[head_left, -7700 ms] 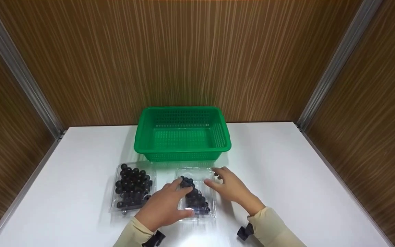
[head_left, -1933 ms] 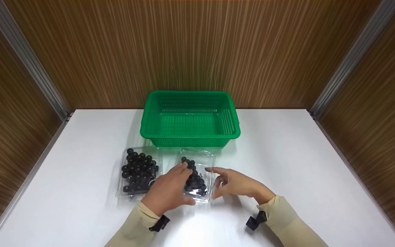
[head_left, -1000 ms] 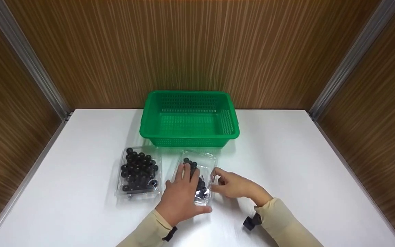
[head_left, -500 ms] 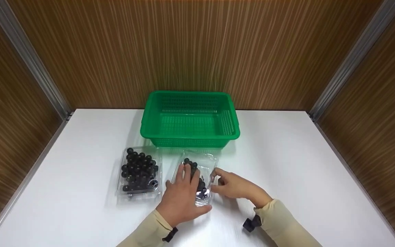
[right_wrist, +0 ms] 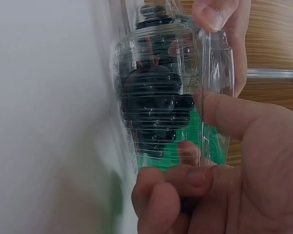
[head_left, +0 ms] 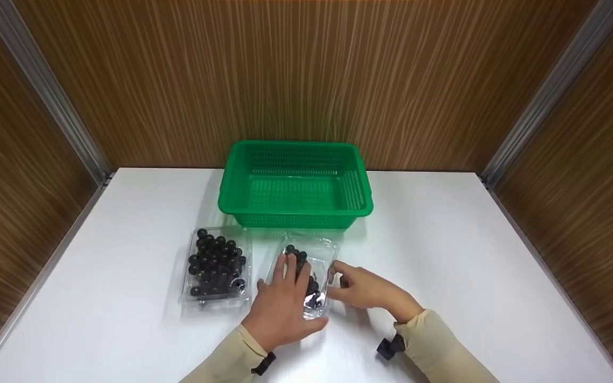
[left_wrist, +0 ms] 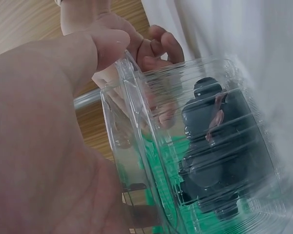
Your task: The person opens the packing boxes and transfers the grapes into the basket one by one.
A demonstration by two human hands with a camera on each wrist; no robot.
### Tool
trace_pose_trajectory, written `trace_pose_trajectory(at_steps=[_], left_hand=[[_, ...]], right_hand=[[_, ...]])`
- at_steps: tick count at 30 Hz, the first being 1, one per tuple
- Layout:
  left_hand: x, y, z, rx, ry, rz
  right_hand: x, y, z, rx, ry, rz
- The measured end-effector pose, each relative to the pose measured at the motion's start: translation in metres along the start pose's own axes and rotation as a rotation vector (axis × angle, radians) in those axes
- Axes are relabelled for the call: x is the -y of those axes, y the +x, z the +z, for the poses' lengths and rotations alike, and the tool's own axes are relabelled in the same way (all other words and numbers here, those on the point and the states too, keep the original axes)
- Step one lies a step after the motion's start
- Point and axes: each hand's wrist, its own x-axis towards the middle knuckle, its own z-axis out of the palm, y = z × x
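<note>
A clear plastic box (head_left: 321, 253) of dark grapes (right_wrist: 154, 102) with a reddish stem stands on the white table, turned slightly. My left hand (head_left: 279, 314) lies over its lid, fingers straight and spread. In the left wrist view the left thumb (left_wrist: 112, 48) reaches the near corner of the rim. At the right side my right hand (head_left: 367, 289) pinches the rim between thumb and curled index finger. The right wrist view shows the right thumb (right_wrist: 224, 112) against the rim. The left hand covers part of the grapes from above.
Left of the hands stands another clear box (head_left: 246, 242), heaped with loose dark grapes (head_left: 213, 260). A green perforated basket (head_left: 295, 219) sits behind both boxes. Wood-grain panels (head_left: 306, 69) enclose the back and sides of the white table (head_left: 434, 229).
The right hand has moved from the box's far right corner to its right side and now pinches the rim. The left hand has spread over the lid; the box has turned slightly clockwise.
</note>
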Motion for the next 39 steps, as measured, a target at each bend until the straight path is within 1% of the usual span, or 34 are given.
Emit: trace_pose_trajectory(at_steps=[8,10,15,17,21,25,27,29,32,35,37,39], left_hand=[[0.002,-0.001,0.000,0.002,-0.021,-0.002],[0.004,0.000,0.000,0.002,-0.036,-0.002],[0.007,0.002,-0.001,-0.018,-0.052,-0.003],[0.008,0.004,-0.001,-0.022,-0.049,-0.009],[0.007,0.005,-0.001,-0.002,-0.076,-0.036],[0.005,0.007,-0.001,0.008,-0.130,-0.078],[0.004,0.008,-0.001,0.006,-0.142,-0.091],[0.003,0.009,-0.002,0.001,-0.132,-0.094],[0.002,0.009,-0.001,-0.001,-0.097,-0.086],[0.002,0.009,0.002,0.001,-0.070,-0.078],[0.001,0.009,0.003,0.005,-0.057,-0.079],[0.000,0.008,0.004,0.009,-0.047,-0.087]], right_hand=[[0.000,0.003,0.001,0.023,0.062,0.015],[0.001,0.004,0.001,0.022,0.057,0.014],[0.004,0.005,0.000,0.015,0.004,0.025],[0.005,0.006,-0.001,0.007,0.014,0.019],[0.003,0.008,-0.003,-0.004,0.103,0.014],[-0.001,0.010,-0.004,-0.005,0.265,0.038],[-0.002,0.010,-0.006,-0.009,0.363,0.048],[-0.005,0.009,-0.008,-0.001,0.454,0.054],[-0.010,0.007,-0.011,0.045,0.550,0.075],[-0.013,0.004,-0.012,0.093,0.595,0.114],[-0.011,0.002,-0.011,0.100,0.573,0.137],[-0.006,0.002,-0.009,0.073,0.518,0.146]])
